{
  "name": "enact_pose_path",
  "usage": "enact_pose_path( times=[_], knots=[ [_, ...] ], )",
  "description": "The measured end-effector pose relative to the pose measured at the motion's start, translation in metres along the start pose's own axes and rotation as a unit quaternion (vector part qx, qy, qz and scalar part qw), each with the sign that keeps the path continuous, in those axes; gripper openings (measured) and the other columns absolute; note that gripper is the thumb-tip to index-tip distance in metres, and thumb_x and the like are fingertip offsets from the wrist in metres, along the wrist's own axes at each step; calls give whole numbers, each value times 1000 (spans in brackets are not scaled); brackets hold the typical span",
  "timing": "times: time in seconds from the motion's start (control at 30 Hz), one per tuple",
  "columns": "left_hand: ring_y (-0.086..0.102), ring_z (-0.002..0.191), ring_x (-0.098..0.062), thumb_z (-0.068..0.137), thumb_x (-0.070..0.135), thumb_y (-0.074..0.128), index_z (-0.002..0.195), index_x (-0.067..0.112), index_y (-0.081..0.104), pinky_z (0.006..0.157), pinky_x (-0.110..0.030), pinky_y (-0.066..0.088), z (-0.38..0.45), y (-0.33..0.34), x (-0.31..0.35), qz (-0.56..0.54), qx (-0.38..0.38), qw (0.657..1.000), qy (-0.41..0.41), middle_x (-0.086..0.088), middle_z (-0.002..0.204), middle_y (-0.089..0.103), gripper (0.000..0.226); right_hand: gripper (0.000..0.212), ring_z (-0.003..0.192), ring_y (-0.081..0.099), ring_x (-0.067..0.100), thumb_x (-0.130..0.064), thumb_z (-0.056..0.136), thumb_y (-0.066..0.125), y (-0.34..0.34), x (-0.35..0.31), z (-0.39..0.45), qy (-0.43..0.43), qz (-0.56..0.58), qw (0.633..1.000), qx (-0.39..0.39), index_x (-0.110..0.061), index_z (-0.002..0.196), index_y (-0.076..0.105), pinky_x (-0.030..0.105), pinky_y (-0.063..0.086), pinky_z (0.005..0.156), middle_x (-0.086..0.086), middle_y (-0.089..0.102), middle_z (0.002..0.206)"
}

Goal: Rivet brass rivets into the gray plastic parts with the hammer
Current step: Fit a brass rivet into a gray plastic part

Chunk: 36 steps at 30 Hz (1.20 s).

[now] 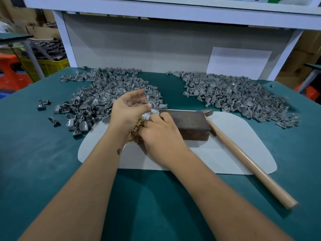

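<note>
**Both hands meet over the rivets, hammer lying idle**

Diagonally across the white mat (pixel 225 153) lies the hammer (pixel 243 159), its long wooden handle running from the counter's (pixel 43 162) near right edge up toward the middle, head end pointing away from the person behind a dark brown block (pixel 187 124). No hand touches it. At the block's left end sits a heap of brass rivets (pixel 137 127), and both hands meet there. The left hand (pixel 128 110) is turned palm-up, fingers loosely spread and relaxed, above the rivets. The right hand (pixel 161 134) lies palm-down with curled fingers at the heap; whether it pinches a rivet cannot be told. Gray plastic parts form a left pile (pixel 104 94) and a right pile (pixel 234 96) toward the far edge.
</note>
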<state>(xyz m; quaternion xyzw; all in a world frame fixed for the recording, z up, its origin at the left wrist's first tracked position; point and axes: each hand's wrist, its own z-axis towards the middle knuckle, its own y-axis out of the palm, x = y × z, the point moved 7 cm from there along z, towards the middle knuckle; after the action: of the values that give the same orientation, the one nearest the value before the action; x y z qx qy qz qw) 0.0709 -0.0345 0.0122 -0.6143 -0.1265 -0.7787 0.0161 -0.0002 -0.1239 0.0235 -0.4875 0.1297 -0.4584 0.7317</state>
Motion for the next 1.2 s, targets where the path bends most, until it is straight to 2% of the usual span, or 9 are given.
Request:
enact_pose_path(
  times=[0.17, 0.37, 0.43, 0.53, 0.67, 0.73, 0.9, 1.1, 1.2],
  knots=[
    [67, 92, -10, 76, -1, 79, 108, 20, 68, 86, -23, 55, -2, 2, 0, 25, -3, 1000, -2, 2, 98, 67, 40, 8, 86, 57, 23, -17, 80, 62, -3, 11, -4, 7, 46, 999, 21, -20, 81, 69, 32, 27, 80, -3, 65, 78],
    [67, 108, -20, 85, -6, 68, 103, 22, 67, 92, -31, 54, -6, 11, 8, 17, -40, 999, 19, 0, 104, 72, 34, 4, 82, 55, 26, -7, 82, 63, -38, 50, -14, 109, 204, 957, 178, -7, 84, 66, 36, 44, 75, 6, 62, 83],
    [68, 103, -10, 87, -2, 68, 101, 25, 68, 89, -23, 54, -11, 19, 13, 41, -60, 996, 43, 7, 100, 74, 31, 6, 85, 54, 23, -5, 83, 60, -48, 80, -18, 183, 244, 927, 219, -9, 87, 64, 35, 45, 79, 2, 61, 85],
    [68, 101, -4, 90, 5, 68, 97, 31, 70, 90, -20, 53, -21, 40, 17, 90, -112, 987, 65, 13, 97, 75, 26, 16, 89, 56, 17, -3, 88, 56, -44, 124, -30, 320, 362, 845, 229, -14, 97, 64, 30, 47, 85, 0, 61, 92],
    [69, 94, -9, 91, 8, 67, 94, 29, 70, 89, -27, 54, -31, 61, 11, 114, -159, 979, 49, 4, 99, 75, 22, 16, 76, 57, 0, -5, 90, 58, -26, 142, -47, 390, 427, 790, 203, -18, 91, 67, 9, 44, 72, -7, 65, 84],
    [68, 85, -2, 89, 5, 68, 94, 26, 68, 81, -20, 54, -34, 64, 8, 120, -164, 978, 45, 4, 94, 75, 21, 16, 75, 61, 3, -4, 87, 62, -17, 141, -50, 399, 457, 772, 187, -19, 86, 68, 11, 47, 72, -10, 65, 79],
    [64, 78, 8, 90, 6, 67, 92, 23, 71, 77, -14, 54, -37, 62, 4, 169, -158, 971, 50, 11, 88, 71, 17, 19, 76, 61, -2, -8, 83, 69, -8, 134, -48, 359, 444, 807, 152, -27, 80, 69, 11, 45, 74, -17, 65, 76],
    [66, 88, 4, 92, 5, 64, 104, 23, 73, 87, -21, 52, -40, 64, 6, 159, -157, 973, 60, 13, 96, 72, 24, 25, 72, 61, -3, -6, 82, 69, -6, 128, -45, 339, 470, 803, 141, -30, 75, 69, 12, 46, 72, -19, 65, 71],
    [66, 90, 1, 92, 9, 65, 102, 28, 73, 92, -28, 53, -39, 64, 3, 155, -140, 977, 49, 13, 96, 72, 22, 18, 72, 59, -4, -5, 83, 69, -9, 133, -47, 359, 456, 799, 158, -23, 84, 71, 11, 46, 72, -18, 64, 75]
  ],
)
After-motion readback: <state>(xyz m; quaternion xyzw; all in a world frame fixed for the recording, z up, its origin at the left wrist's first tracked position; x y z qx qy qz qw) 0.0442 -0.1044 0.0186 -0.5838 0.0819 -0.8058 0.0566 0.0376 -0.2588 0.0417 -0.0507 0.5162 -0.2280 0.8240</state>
